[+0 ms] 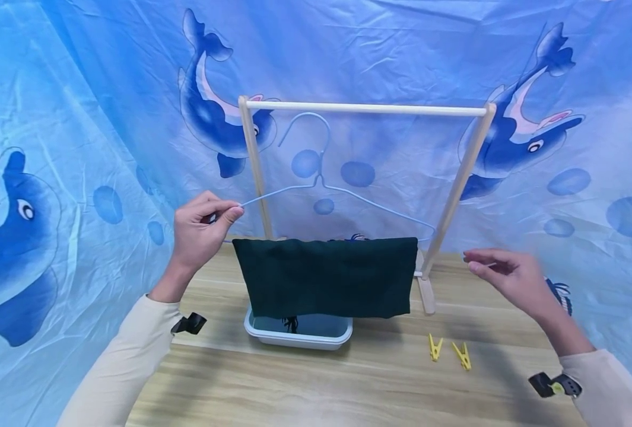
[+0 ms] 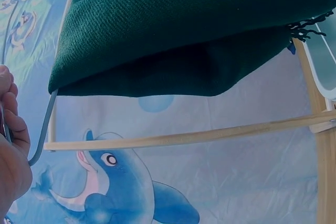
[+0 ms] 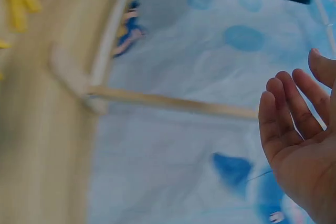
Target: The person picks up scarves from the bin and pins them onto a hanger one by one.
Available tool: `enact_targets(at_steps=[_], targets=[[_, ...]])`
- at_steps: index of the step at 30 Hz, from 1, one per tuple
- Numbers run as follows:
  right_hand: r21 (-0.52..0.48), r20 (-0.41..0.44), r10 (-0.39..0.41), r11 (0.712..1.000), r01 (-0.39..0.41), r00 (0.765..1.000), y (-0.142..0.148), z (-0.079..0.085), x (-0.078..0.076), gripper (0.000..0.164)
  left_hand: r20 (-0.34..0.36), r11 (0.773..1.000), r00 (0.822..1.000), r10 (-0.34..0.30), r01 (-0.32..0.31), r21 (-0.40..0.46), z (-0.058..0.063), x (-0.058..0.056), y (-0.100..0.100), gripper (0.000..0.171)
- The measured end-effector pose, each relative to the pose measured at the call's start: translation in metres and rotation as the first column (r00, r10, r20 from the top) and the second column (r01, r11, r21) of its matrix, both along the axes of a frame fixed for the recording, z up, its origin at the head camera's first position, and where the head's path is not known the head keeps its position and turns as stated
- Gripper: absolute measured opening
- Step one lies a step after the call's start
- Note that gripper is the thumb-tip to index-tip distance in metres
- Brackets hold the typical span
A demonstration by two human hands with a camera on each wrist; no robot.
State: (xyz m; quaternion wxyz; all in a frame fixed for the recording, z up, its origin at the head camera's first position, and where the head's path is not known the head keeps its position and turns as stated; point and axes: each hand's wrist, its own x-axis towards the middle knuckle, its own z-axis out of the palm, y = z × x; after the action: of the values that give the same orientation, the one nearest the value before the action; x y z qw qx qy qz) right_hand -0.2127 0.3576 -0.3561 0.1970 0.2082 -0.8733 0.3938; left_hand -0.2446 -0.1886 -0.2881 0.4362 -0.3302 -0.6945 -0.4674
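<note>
My left hand (image 1: 200,228) pinches the left shoulder of a light blue wire hanger (image 1: 371,204) between thumb and fingers. A dark green scarf (image 1: 326,276) with dark fringe hangs folded over the hanger's lower bar. In the left wrist view the woven scarf (image 2: 173,19) drapes beside the left hand (image 2: 13,140). The hanger's hook stands below the rack's top rod, apart from it as far as I can tell. My right hand (image 1: 513,279) is in the air right of the rack, touching nothing; the right wrist view shows its fingers (image 3: 286,108) relaxed and slightly bent.
A wooden rack (image 1: 364,108) stands behind the scarf. Below the scarf is a light blue and white plastic tub (image 1: 299,340). Two yellow clothespins (image 1: 435,347) lie on the wooden table (image 1: 294,385) at the right. A blue dolphin-print curtain (image 1: 401,47) encloses the back and sides.
</note>
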Motion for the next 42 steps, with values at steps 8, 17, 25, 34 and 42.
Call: enact_targets(at_steps=[8,17,25,34,42], targets=[[0.042,0.106,-0.114,0.993,0.11,0.988,0.014,-0.06,0.008,0.026,0.001,1.0,1.0,0.023,-0.023,0.008,-0.001,0.001,-0.003,0.011],[0.157,0.267,-0.229,0.969,0.192,0.936,0.02,-0.104,0.024,0.04,0.0,1.0,1.0,0.027,-0.027,0.015,-0.001,0.003,-0.002,0.011],[0.234,0.369,-0.322,0.94,0.248,0.872,0.014,-0.131,0.035,0.052,-0.003,0.999,0.999,0.035,-0.035,0.022,-0.002,0.005,-0.002,0.009],[0.306,0.387,-0.341,0.924,0.23,0.856,0.01,-0.152,0.038,0.063,-0.006,0.999,0.999,0.033,-0.033,0.019,-0.004,0.004,-0.003,0.008],[0.333,0.454,-0.374,0.913,0.235,0.809,0.005,-0.155,0.036,0.068,0.002,0.999,0.999,0.036,-0.036,0.018,-0.005,0.004,-0.002,0.009]])
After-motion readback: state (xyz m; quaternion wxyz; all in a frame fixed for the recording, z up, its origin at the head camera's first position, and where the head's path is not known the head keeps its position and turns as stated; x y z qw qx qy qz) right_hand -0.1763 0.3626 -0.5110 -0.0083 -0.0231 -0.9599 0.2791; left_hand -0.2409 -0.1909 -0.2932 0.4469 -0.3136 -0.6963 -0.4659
